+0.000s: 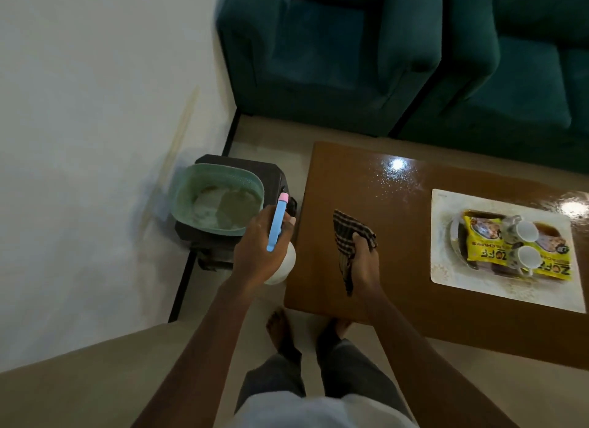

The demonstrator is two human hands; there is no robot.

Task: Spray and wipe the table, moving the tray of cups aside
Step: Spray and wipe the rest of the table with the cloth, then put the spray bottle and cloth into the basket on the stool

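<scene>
Brown table [366,178] stood before a teal sofa [334,60], its top glossy w/ two glare spots. R hand [366,261] clenched a checked cloth [349,230] over the table's near-left part, one end hanging toward the person. L hand [255,245] gripped the bottle [276,223] just off the table's left edge, pink tip pointing away. Fine droplets [395,185] lay beyond the cloth, near the far edge. Tray [446,268] w/ two cups [527,231] and a yellow packet [484,252] sat well to the right on the table, apart from the cloth.

Step was prob. wiping the sprayed left part. Best done by flattening the cloth under the palm and sweeping from the droplets back in overlapping passes. It should stop short of the tray, w/ the bottle kept off the top. The area under the tray looked not yet done.

Couldn't tell if the cloth touched the wood. L fingers were mostly hidden behind the bottle. Table's right end and a tray corner were cut off. Glare masked any wet film. Contents of the green basin [191,198] at left were unclear.
</scene>
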